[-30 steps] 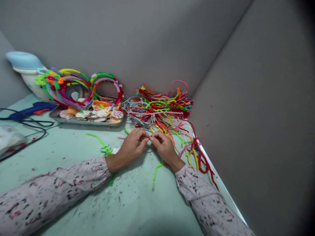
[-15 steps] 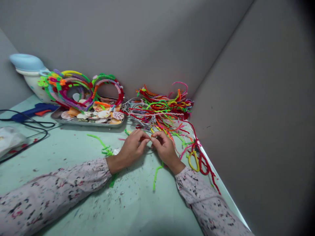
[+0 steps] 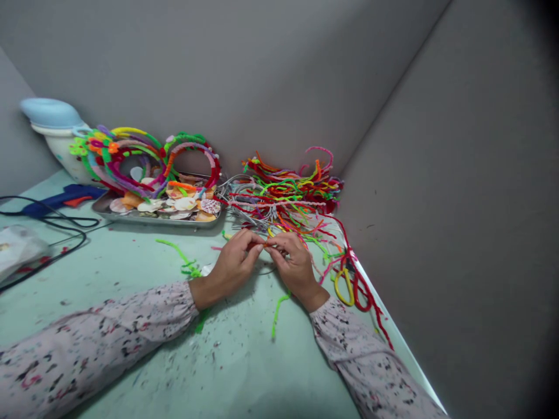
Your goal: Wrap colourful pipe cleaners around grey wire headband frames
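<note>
My left hand (image 3: 236, 259) and my right hand (image 3: 297, 265) meet fingertip to fingertip above the table. Both are closed in a pinch on a short bit of orange pipe cleaner (image 3: 266, 245), mostly hidden by the fingers. A thin grey wire curve (image 3: 267, 272) shows just below the hands; whether it is held I cannot tell. One green pipe cleaner (image 3: 276, 314) hangs or lies below my right hand. Left of my left hand lies another green pipe cleaner (image 3: 174, 247), twisted at one end.
Colourful wrapped hoops (image 3: 194, 142) stand in a metal tray (image 3: 159, 220) of seashells. A heap of pipe cleaners (image 3: 292, 183) lies against the back wall. Yellow and red scissor handles (image 3: 344, 288) are at the right edge. A blue glue gun (image 3: 56, 199), black cable (image 3: 82, 235) and blue-lidded container (image 3: 65, 145) are left.
My right fingers have shifted slightly and closed in nearer to the left fingertips around the orange pipe cleaner. The things on the table have stayed put.
</note>
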`<state>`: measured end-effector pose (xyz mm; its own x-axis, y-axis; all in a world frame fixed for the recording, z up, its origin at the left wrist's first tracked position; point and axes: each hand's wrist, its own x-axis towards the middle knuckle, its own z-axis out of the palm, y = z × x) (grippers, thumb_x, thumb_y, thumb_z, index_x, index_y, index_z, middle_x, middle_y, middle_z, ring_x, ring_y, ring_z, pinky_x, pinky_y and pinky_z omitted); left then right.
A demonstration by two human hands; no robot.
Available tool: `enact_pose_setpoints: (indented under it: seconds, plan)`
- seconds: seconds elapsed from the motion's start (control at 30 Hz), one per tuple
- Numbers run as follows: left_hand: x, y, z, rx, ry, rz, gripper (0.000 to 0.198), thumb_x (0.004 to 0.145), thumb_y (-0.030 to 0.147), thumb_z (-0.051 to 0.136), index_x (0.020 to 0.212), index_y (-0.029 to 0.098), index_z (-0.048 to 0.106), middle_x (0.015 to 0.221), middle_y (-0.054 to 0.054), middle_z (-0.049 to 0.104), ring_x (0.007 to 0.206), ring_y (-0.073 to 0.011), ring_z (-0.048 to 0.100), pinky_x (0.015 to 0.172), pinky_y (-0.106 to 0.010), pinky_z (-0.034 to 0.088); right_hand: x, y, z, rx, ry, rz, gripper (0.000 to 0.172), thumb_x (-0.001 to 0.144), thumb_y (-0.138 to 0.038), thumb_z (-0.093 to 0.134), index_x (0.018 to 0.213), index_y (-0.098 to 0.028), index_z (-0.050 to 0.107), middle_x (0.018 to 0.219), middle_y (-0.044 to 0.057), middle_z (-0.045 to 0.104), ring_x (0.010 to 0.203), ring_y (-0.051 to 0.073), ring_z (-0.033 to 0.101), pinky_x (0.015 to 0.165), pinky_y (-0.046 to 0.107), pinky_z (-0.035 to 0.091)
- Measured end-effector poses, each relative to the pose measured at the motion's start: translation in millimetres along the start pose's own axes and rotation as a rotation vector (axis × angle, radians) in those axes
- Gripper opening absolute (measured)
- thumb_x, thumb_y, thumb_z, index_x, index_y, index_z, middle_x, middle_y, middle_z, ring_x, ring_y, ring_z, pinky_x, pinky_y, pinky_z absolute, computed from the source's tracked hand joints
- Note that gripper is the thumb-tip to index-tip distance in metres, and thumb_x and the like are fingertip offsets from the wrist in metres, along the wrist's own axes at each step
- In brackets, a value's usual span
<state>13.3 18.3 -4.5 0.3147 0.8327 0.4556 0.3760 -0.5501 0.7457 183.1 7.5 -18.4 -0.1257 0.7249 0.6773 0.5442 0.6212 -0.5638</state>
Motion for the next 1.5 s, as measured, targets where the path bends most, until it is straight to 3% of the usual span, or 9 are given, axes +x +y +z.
enact_pose_setpoints:
  seconds: [0.63, 1.13, 1.33, 1.5]
  plan:
    - [-0.4, -2.0, 0.8, 0.047, 0.018, 0.051, 0.009, 0.091, 0.019, 0.05, 0.086, 0.017, 0.058, 0.084, -0.002, 0.058, 0.081, -0.0163, 0.053, 0.074, -0.031, 0.042, -1.0, -1.0, 0.6, 0.052, -0.107, 0.204, 0.011, 0.09, -0.03, 0.058, 0.093, -0.021, 0.064, 0.097, 0.005, 0.062, 0.088, 0.018, 0.061, 0.073, 0.03, 0.051]
    - [0.7, -3.6, 1.5, 0.073, 0.004, 0.059, 0.011, 0.092, 0.021, 0.048, 0.09, 0.017, 0.059, 0.087, -0.004, 0.059, 0.084, -0.0174, 0.054, 0.076, -0.032, 0.043, -0.7, 1.4, -0.5, -0.003, -0.123, 0.152, 0.011, 0.091, -0.029, 0.056, 0.095, -0.021, 0.061, 0.102, 0.006, 0.061, 0.097, 0.019, 0.06, 0.079, 0.031, 0.05]
    - [0.5, -2.2, 1.2, 0.094, -0.005, 0.069, 0.011, 0.091, 0.02, 0.048, 0.088, 0.018, 0.058, 0.084, -0.003, 0.058, 0.082, -0.0175, 0.054, 0.076, -0.032, 0.043, 0.2, 0.1, -2.1, -0.03, -0.169, 0.14, 0.009, 0.092, -0.027, 0.054, 0.093, -0.02, 0.06, 0.098, 0.005, 0.06, 0.091, 0.017, 0.059, 0.08, 0.03, 0.047]
    - [0.8, -0.1, 0.6, 0.117, -0.022, 0.084, 0.011, 0.09, 0.018, 0.048, 0.087, 0.018, 0.058, 0.084, -0.003, 0.058, 0.083, -0.0179, 0.053, 0.076, -0.033, 0.043, 0.9, -2.2, -4.1, -0.014, -0.259, 0.207, 0.009, 0.093, -0.026, 0.05, 0.089, -0.021, 0.057, 0.081, 0.001, 0.061, 0.074, 0.015, 0.058, 0.071, 0.028, 0.045]
